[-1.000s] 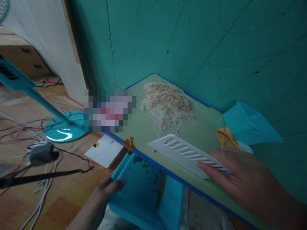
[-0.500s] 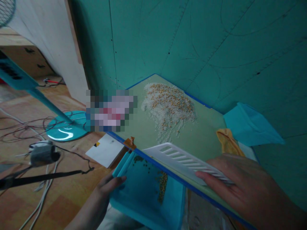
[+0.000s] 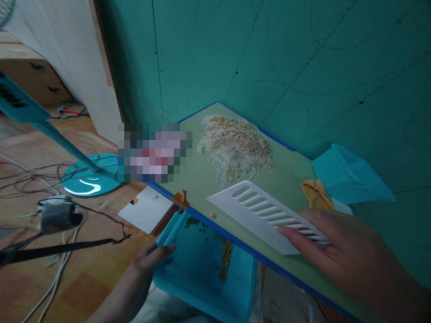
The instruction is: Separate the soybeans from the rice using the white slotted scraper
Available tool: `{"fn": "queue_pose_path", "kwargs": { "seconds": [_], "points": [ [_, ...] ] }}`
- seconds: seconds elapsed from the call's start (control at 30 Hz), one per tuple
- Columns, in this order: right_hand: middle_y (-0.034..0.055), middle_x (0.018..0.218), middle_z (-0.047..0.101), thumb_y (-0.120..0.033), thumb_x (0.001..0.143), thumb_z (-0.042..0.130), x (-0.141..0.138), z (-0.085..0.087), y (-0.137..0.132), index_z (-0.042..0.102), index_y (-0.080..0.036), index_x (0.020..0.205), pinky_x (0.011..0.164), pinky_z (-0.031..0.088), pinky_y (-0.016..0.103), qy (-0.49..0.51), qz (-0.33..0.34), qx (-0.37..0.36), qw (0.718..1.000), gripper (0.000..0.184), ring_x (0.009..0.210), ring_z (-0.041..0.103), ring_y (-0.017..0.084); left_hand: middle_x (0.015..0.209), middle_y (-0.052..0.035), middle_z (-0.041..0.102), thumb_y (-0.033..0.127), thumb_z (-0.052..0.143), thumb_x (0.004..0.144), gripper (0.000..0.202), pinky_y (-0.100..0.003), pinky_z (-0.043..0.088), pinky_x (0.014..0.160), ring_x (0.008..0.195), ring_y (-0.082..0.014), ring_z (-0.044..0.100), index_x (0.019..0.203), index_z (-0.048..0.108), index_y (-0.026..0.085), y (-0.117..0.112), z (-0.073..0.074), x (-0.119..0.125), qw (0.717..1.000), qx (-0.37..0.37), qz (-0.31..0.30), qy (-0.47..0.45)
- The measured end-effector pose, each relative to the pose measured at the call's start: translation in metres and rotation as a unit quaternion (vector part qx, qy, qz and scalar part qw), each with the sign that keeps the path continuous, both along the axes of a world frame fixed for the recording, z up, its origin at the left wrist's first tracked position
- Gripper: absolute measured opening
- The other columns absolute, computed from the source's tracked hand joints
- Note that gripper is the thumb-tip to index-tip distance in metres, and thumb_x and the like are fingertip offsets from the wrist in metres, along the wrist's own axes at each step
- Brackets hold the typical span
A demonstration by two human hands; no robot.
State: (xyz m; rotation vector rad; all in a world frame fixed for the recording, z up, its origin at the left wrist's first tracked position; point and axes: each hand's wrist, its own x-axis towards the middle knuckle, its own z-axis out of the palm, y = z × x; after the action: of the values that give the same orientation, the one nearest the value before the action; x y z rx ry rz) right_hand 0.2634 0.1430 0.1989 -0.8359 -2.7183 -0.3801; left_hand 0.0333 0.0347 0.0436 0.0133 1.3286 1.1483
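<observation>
In my right hand (image 3: 350,251) is a flat white plastic scraper (image 3: 251,217) with a row of slots, tilted over the pale green tabletop (image 3: 292,184). Beyond its upper edge lies a spread heap of white grains mixed with yellow beans (image 3: 237,146). One loose bean (image 3: 213,216) sits near the blue-taped table edge. My left hand (image 3: 151,262) grips the left rim of a blue plastic tray (image 3: 198,287), thumb over the rim. The tray is below the table edge, partly hidden by it, with a strip of beans (image 3: 225,260) inside.
A blue cloth bag (image 3: 353,175) and a yellow cloth (image 3: 318,194) lie at the table's right end by the green wall. A blurred-out pinkish object is at the left. On the floor stand a white box (image 3: 148,208), a fan base (image 3: 92,175) and tangled cables (image 3: 57,278).
My right hand has lifted the scraper away from the table edge, tilting it up toward the heap. A loose bean now shows near the edge. My left hand still grips the tray.
</observation>
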Motion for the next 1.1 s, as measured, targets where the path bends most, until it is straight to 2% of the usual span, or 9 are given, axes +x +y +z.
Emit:
{"fn": "queue_pose_path", "kwargs": {
  "seconds": [0.17,0.23,0.37,0.47,0.53,0.67,0.87,1.0,1.1],
  "points": [
    [-0.0008,0.053,0.057,-0.034,0.09,0.03,0.0,-0.002,-0.003,0.054,-0.023,0.063,0.043,0.038,0.026,0.0,0.014,-0.015,1.0,0.038,0.045,0.054,0.013,0.072,-0.0069,0.076,0.023,0.063,0.067,0.044,-0.044,0.055,0.064,0.073,-0.033,0.068,0.11,0.059,0.013,0.001,0.003,0.0,1.0,0.001,-0.011,-0.009],
    [-0.0007,0.053,0.057,-0.033,0.091,0.029,-0.001,-0.004,-0.004,0.054,-0.023,0.064,0.043,0.038,0.026,-0.005,0.02,-0.01,1.0,0.038,0.046,0.054,0.014,0.072,-0.0068,0.076,0.024,0.064,0.066,0.043,-0.043,0.055,0.063,0.073,-0.0329,0.068,0.107,0.059,0.013,0.001,0.004,0.0,1.0,0.001,-0.011,-0.007],
    [-0.002,0.056,0.057,-0.035,0.089,0.035,-0.001,-0.008,-0.005,0.053,-0.024,0.068,0.045,0.038,0.027,-0.003,0.019,-0.026,0.999,0.029,0.047,0.054,0.014,0.062,-0.0054,0.074,0.023,0.064,0.065,0.022,-0.038,0.054,0.058,0.063,-0.0304,0.068,0.085,0.067,0.015,-0.001,0.003,0.001,1.0,0.01,-0.008,0.006],
    [-0.0026,0.056,0.057,-0.035,0.088,0.037,-0.001,-0.008,-0.006,0.053,-0.024,0.068,0.046,0.038,0.028,-0.002,0.025,-0.03,0.999,0.027,0.048,0.053,0.014,0.061,-0.0053,0.074,0.021,0.062,0.065,0.004,-0.036,0.053,0.055,0.058,-0.0273,0.067,0.066,0.066,0.018,-0.002,0.003,0.002,1.0,0.013,-0.004,0.013],
    [-0.0021,0.057,0.058,-0.034,0.089,0.035,-0.002,-0.007,-0.007,0.054,-0.024,0.067,0.046,0.037,0.028,-0.01,0.028,-0.03,0.999,0.031,0.048,0.053,0.014,0.066,-0.0054,0.074,0.021,0.061,0.068,0.005,-0.035,0.053,0.057,0.063,-0.0271,0.068,0.069,0.066,0.018,-0.002,0.003,0.002,1.0,0.01,-0.011,0.021],
    [-0.0016,0.057,0.057,-0.034,0.09,0.033,-0.003,-0.006,-0.008,0.054,-0.023,0.065,0.046,0.034,0.029,-0.021,0.03,-0.024,0.999,0.034,0.048,0.052,0.015,0.08,-0.0063,0.076,0.022,0.062,0.068,0.013,-0.035,0.052,0.07,0.083,-0.0284,0.066,0.08,0.064,0.017,-0.002,0.0,0.0,1.0,0.003,-0.003,0.004],
    [-0.0043,0.053,0.053,-0.034,0.087,0.041,0.0,-0.01,-0.009,0.048,-0.024,0.067,0.047,0.032,0.029,-0.006,0.032,-0.058,0.998,0.024,0.046,0.05,0.013,0.079,-0.0045,0.076,0.023,0.062,0.068,0.01,-0.031,0.052,0.067,0.084,-0.0266,0.066,0.077,0.064,0.018,-0.003,-0.003,-0.002,1.0,-0.002,0.0,-0.005],
    [-0.0032,0.052,0.051,-0.035,0.089,0.037,0.0,-0.013,-0.01,0.046,-0.024,0.066,0.045,0.03,0.03,-0.004,0.039,-0.027,0.999,0.027,0.045,0.048,0.014,0.079,-0.0041,0.076,0.023,0.062,0.069,0.024,-0.034,0.051,0.068,0.083,-0.0273,0.067,0.092,0.063,0.016,-0.002,-0.001,-0.002,1.0,-0.007,-0.001,-0.028],
    [-0.0047,0.047,0.047,-0.026,0.088,0.037,-0.002,-0.015,-0.017,0.045,-0.024,0.068,0.045,0.027,0.031,-0.02,0.07,0.01,0.997,0.021,0.041,0.044,0.013,0.073,-0.0026,0.076,0.024,0.062,0.068,0.032,-0.033,0.051,0.066,0.077,-0.0262,0.068,0.099,0.062,0.015,-0.001,0.0,-0.002,1.0,0.0,0.01,-0.023]
  ]
}}
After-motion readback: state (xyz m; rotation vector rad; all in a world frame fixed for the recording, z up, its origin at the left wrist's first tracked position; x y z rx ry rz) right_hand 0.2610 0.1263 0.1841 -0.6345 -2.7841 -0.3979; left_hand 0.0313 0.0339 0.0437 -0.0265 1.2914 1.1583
